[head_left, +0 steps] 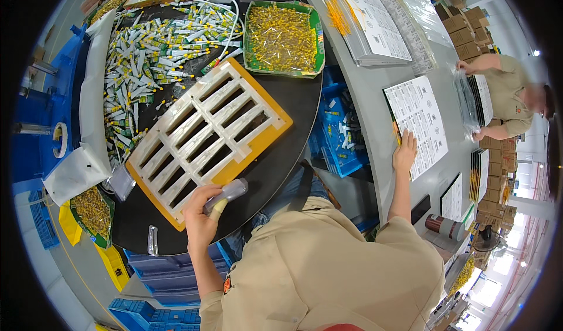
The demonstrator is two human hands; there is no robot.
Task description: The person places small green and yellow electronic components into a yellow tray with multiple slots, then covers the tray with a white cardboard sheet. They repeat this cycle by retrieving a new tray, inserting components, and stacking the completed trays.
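From the head view I am holding a clear plastic shell [236, 189] in the left hand [202, 211], its fingers and thumb closing round the shell's left end, at the near right edge of a slotted frame [249, 162], while the right hand [404, 152] is lying with its fingers extended along the left edge of a printed card [425, 117] on the grey bench [373, 105]; I am seeing those fingers on top, but I cannot tell whether the thumb is pinching the edge. I am judging that a light left grip is suiting this thin, glossy plastic, which is probably denting easily, and that flat, even pressure from the right fingers is best sparing the smooth card from creasing or skewing. The frame is lying askew on the round black table [275, 170], pairing a pale, ribbed face of long dark slots with an orange border; to its far left, slim white-and-green tubes [143, 61] with yellow tips are heaping up loosely, and at the far side a green box [320, 43], lined with crinkled clear film, is holding grainy small yellow pieces [281, 35]
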